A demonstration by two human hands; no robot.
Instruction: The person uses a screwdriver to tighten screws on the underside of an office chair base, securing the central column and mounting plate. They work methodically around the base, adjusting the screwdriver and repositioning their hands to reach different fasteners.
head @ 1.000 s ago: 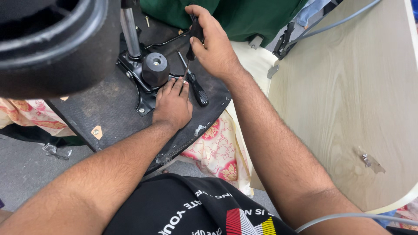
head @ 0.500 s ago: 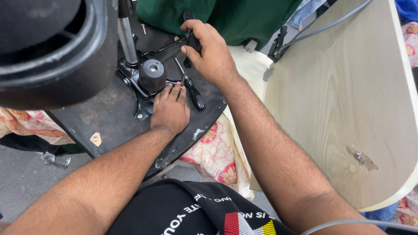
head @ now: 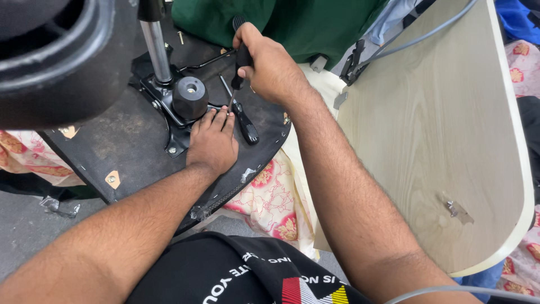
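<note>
Right hand [head: 270, 67] clenched round black screwdriver [head: 241, 62], tip down at metal bracket [head: 169, 121] on upturned seat base [head: 124, 146]. Left hand [head: 212, 143] lay flat, released, fingertips beside the tip. Risk: blade slipping off the screw could jab those fingers.

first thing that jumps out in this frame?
The right hand, top centre, with its grip shut on a black-handled screwdriver whose tip points down at the black metal plate on the upturned seat base. The left hand lies flat on that base, fingertips by the tip. A pale wooden panel fills the right side.
</note>
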